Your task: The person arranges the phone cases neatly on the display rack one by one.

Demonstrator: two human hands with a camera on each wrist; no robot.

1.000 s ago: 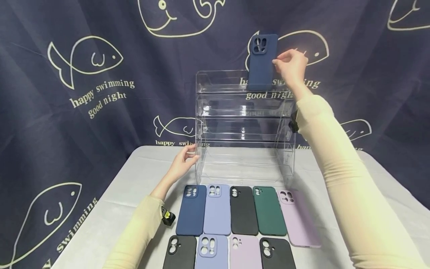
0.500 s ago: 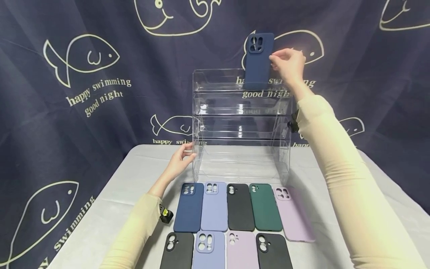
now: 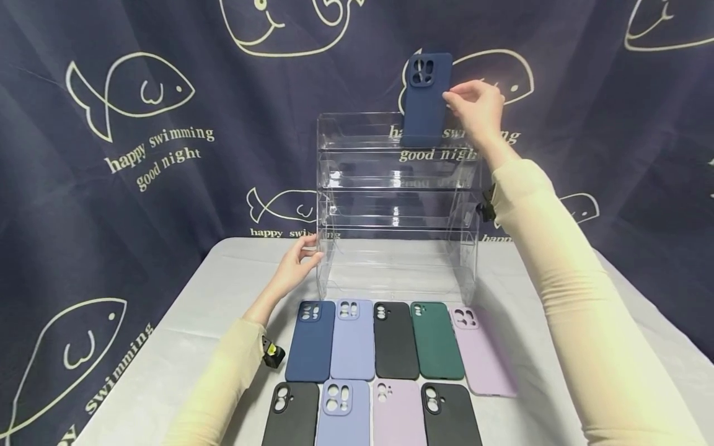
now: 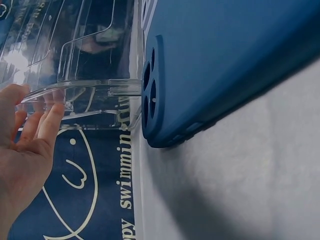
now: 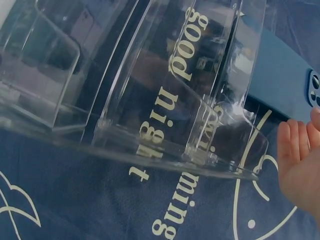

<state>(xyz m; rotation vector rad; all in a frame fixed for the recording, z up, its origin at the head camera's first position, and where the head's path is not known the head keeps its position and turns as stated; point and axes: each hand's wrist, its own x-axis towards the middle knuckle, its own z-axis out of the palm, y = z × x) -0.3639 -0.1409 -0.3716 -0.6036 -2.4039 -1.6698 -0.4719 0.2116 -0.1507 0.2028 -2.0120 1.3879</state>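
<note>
My right hand (image 3: 476, 108) pinches the right edge of a dark blue phone case (image 3: 426, 99), which stands upright at the top tier of a clear stepped display rack (image 3: 398, 183). The case's camera cutouts are at its upper left. Its lower end sits behind the clear front lip, as the right wrist view also shows. Lower down, my left hand (image 3: 295, 263) grips the rack's left side panel, thumb in front and fingers behind. In the left wrist view those fingers (image 4: 50, 122) show around the clear edge.
Flat on the grey-white table (image 3: 184, 347), before the rack, lie two rows of phone cases: dark blue (image 3: 310, 344), periwinkle (image 3: 352, 344), black (image 3: 396, 344), green (image 3: 439, 344) and lilac (image 3: 484, 353) at the back. A dark fish-print curtain (image 3: 167, 204) hangs behind.
The head view has drifted slightly, so everything appears a little further left and higher. Both hands keep their grips, and the blue case stays at the top tier.
</note>
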